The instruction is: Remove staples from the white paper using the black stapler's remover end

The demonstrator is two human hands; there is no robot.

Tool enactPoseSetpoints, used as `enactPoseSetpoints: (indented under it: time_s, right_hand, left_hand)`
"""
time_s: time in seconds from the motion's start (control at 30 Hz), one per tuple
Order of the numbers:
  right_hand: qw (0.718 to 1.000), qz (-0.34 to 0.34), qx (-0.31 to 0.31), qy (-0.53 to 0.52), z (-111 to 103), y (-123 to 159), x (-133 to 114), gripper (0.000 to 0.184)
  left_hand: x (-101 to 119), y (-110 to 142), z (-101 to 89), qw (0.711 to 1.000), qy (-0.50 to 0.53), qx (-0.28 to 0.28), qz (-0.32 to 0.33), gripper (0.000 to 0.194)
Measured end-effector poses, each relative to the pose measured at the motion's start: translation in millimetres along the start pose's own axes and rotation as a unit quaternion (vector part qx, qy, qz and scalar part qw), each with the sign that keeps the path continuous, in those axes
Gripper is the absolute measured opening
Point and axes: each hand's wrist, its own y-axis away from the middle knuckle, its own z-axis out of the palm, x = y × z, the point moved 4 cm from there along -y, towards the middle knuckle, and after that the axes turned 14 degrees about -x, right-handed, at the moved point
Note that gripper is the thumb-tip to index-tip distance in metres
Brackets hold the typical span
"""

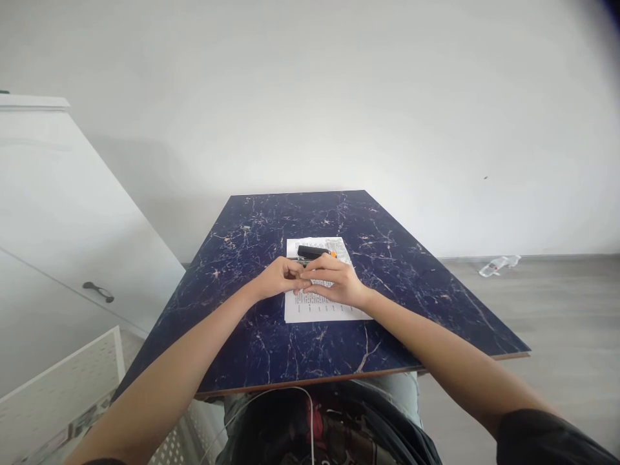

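Several lines of print cover a white sheet of paper (320, 313) lying on the dark blue marbled table (271, 349). Over the paper's middle my left hand (281, 278) and my right hand (339, 281) meet, fingertips pinched together. Whatever is between the fingers is too small or hidden to name. Just beyond them is a black tool with an orange end (314, 252), perhaps a stapler. A thin metallic part shows below its black body, close to my left fingertips. My right fingers hide some of it, so I cannot tell whether they touch it.
A white cabinet (87, 213) with a dark handle (98, 292) stands at left. Below it is a pale patterned panel (62, 381). A white cable (310, 413) hangs before my lap. Clear plastic (498, 265) lies on the floor by the wall at right.
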Motion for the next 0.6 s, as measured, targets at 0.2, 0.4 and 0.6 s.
enactPoseSetpoints:
  time_s: [0.2,0.4,0.6]
  right_hand:
    - [0.999,0.003,-0.027,0.042,-6.3,-0.3,2.5,0.025]
    - [0.942,0.271,0.165,0.112,-75.0,47.8,81.8,0.019]
    - [0.786,0.557,0.230,0.140,-123.4,143.9,181.6,0.026]
  left_hand:
    - [-4.7,2.4,-4.4,1.000,0.009,0.001,-0.010,0.032]
    - [-23.6,14.5,-36.8,0.992,-0.004,0.120,-0.024,0.035]
    - [-47.8,27.0,-69.6,0.961,-0.019,0.269,-0.061,0.033]
